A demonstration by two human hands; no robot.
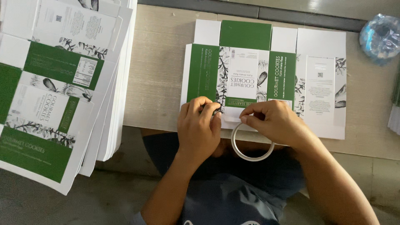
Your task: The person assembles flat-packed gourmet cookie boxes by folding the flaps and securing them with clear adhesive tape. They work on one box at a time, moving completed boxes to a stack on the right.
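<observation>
Both hands work at the near edge of 1 flat carton [266,71]: left hand [199,127] pinches it, right hand [273,121] grips a tape ring [251,143]. Carton stack [54,83] left; plastic bottle [381,37] far right.

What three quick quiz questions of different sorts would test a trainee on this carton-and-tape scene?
1. True or false: the tape roll hangs from the right hand.
2. Which hand presses the near edge of the flat carton? A left hand; B neither.
3. Fill in: the stack of flat cartons lies to the person's ____.

Key: 1 true; 2 A; 3 left.
</observation>
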